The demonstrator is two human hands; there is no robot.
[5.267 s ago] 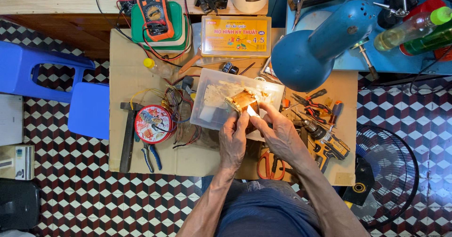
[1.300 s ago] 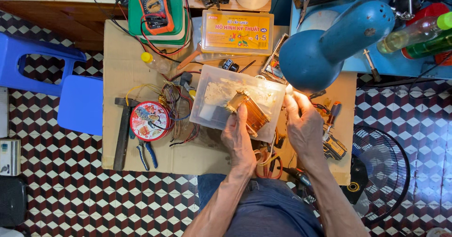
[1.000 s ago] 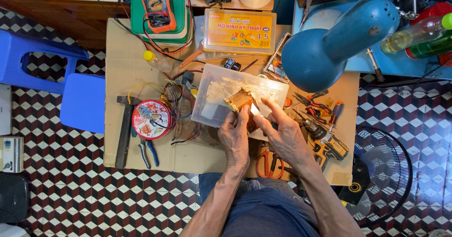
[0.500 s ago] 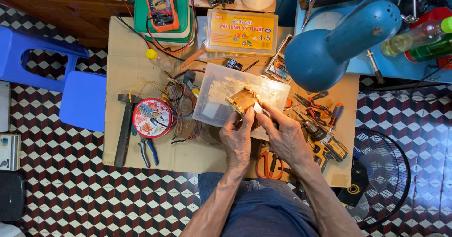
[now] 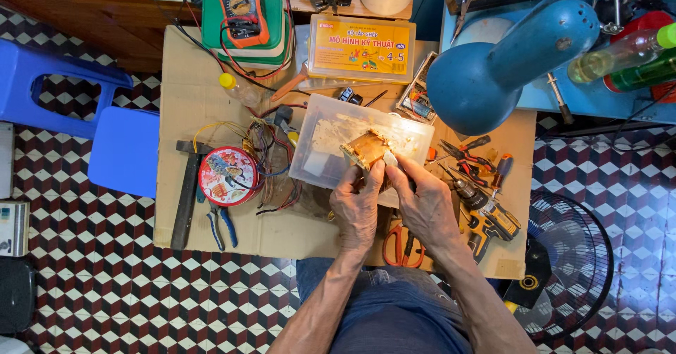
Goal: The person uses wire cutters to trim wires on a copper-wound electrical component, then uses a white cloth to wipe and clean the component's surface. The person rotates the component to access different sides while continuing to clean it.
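My left hand grips a small brown, copper-coloured block-shaped part and holds it over a clear plastic tray on the cardboard sheet. My right hand presses a small white piece against the part's right side with its fingertips. Both hands meet above the tray's near edge, lit by the blue desk lamp.
A round red tin, hammer, blue pliers and tangled wires lie left. Orange scissors, screwdrivers and a drill lie right. An orange box and multimeter sit behind. Blue stools stand left, a fan right.
My right hand reached off to the right about a second ago, then came back to the part. Since then both hands stay on it over the tray, shifting only slightly.
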